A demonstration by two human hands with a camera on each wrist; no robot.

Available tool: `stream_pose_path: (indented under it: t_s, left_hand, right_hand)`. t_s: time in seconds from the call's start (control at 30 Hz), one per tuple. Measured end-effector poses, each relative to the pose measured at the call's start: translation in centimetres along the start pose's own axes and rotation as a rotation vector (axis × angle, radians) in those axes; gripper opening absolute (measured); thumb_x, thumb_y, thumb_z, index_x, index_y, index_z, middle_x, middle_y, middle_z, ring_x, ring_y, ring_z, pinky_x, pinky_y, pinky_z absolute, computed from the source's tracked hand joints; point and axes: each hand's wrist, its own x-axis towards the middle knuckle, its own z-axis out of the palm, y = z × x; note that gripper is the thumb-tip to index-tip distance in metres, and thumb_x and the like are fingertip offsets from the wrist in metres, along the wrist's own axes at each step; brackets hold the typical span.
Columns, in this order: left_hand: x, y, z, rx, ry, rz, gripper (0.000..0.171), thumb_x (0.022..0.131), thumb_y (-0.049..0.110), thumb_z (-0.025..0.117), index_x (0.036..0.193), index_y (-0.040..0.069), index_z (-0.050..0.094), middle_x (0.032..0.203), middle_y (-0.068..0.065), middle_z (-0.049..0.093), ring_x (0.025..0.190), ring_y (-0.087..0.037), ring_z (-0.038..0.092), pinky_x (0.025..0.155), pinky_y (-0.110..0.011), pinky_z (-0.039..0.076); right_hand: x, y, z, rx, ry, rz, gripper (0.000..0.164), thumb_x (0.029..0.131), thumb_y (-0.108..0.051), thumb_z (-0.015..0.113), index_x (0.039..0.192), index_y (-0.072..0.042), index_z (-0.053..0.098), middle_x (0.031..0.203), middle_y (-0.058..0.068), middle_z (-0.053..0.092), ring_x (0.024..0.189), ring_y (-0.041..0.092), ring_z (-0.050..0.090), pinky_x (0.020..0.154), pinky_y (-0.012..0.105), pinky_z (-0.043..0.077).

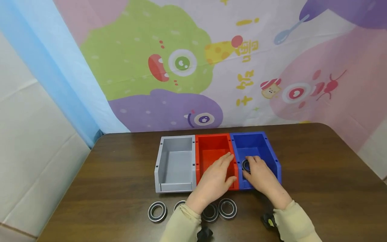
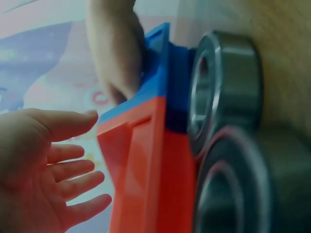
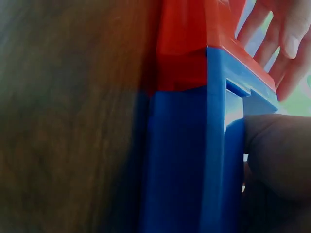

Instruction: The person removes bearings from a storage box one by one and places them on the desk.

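Note:
In the head view my right hand reaches into the front of the blue bin. It pinches a black-and-silver ball bearing between thumb and fingers, close to the wall shared with the red bin. My left hand is held over the red bin, fingers extended and nothing in it. The left wrist view shows that palm bare, thumb apart from the fingers. From the right wrist, the thumb overlaps the blue bin's front edge, and the bearing is hidden.
A grey bin adjoins the red one on the left. In front of the bins lie several bearings: one at far left, one partly behind the left sleeve, and two side by side. A patterned curtain hangs behind the table.

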Motion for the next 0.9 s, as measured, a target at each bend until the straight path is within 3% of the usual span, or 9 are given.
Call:
stream_pose_path:
  t_s: [0.17, 0.6, 0.9]
  left_hand:
    - [0.3, 0.6, 1.1, 0.037, -0.003, 0.035, 0.059, 0.084, 0.030, 0.063, 0.135, 0.010, 0.042, 0.142, -0.005, 0.039, 0.124, -0.019, 0.045, 0.100, -0.035, 0.040]
    - [0.2, 0.5, 2.6, 0.080, 0.146, 0.055, 0.050, 0.081, 0.019, 0.067, 0.128, 0.010, 0.051, 0.137, -0.004, 0.047, 0.117, -0.016, 0.052, 0.094, -0.028, 0.044]
    - [0.1, 0.4, 1.9, 0.113, 0.074, 0.073, 0.056, 0.081, 0.021, 0.068, 0.132, 0.010, 0.047, 0.141, -0.003, 0.042, 0.122, -0.016, 0.047, 0.097, -0.031, 0.041]
  right_hand:
    - [0.3, 0.3, 0.3, 0.048, -0.025, 0.046, 0.053, 0.082, -0.019, 0.063, 0.121, 0.012, 0.046, 0.115, 0.032, 0.050, 0.103, 0.044, 0.052, 0.088, 0.054, 0.043]
    - [0.6, 0.8, 0.4, 0.157, -0.034, 0.110, 0.055, 0.077, -0.019, 0.067, 0.121, 0.010, 0.048, 0.113, 0.030, 0.053, 0.098, 0.043, 0.055, 0.083, 0.056, 0.044]
    - [0.6, 0.8, 0.2, 0.180, -0.039, 0.125, 0.054, 0.077, -0.019, 0.067, 0.120, 0.008, 0.049, 0.112, 0.029, 0.054, 0.097, 0.040, 0.055, 0.082, 0.054, 0.046]
